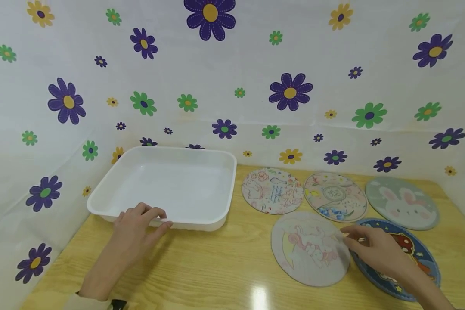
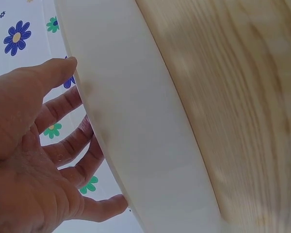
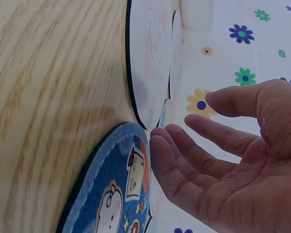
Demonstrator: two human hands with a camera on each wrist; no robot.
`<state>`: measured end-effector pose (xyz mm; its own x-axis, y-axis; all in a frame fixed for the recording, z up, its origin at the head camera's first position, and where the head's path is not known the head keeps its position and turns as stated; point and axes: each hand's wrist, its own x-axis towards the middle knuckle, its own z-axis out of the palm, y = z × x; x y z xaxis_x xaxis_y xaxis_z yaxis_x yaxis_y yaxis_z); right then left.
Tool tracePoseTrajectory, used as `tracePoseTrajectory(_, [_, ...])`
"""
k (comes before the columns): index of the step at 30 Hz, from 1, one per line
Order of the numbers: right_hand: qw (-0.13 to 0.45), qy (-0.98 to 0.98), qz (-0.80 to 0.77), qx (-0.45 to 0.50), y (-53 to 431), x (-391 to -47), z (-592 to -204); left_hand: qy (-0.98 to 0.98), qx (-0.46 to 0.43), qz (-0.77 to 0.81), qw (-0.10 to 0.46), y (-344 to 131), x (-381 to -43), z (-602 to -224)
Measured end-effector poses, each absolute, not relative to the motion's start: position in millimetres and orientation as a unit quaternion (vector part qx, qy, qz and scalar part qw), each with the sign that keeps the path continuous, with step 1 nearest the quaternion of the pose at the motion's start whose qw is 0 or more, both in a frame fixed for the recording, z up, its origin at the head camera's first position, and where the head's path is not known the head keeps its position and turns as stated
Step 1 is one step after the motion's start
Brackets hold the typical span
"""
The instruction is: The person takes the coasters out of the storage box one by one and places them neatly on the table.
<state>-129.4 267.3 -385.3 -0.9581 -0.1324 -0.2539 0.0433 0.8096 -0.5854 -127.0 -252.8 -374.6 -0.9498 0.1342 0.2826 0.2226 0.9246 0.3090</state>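
My left hand (image 1: 139,232) holds the near rim of a white plastic tray (image 1: 217,215), fingers over the edge and thumb at the front. In the left wrist view the tray's outer wall (image 2: 136,126) shows, with the fingertips partly behind the rim. My right hand (image 1: 376,249) hovers with loosely bent fingers over a round blue mat (image 1: 422,262) with cartoon figures, partly covering it. Its fingertips overlap the right edge of a pale round mat (image 1: 310,249) with a pink bunny and yellow moon. Nothing shows between the fingers in the right wrist view.
Behind these lie a pink floral mat with rabbits (image 1: 273,191), a floral mat with a central emblem (image 1: 335,196) and a grey-green bunny mat (image 1: 403,202). The wooden table (image 1: 217,271) is backed by a white flower-printed cloth (image 1: 248,60), close behind the tray.
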Motion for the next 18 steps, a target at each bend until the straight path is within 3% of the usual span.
tracePoseTrajectory(18, [0.121, 0.962, -0.242, -0.03, 295, -112, -381, -0.971, -0.111, -0.148, 0.151, -269, -139, -375])
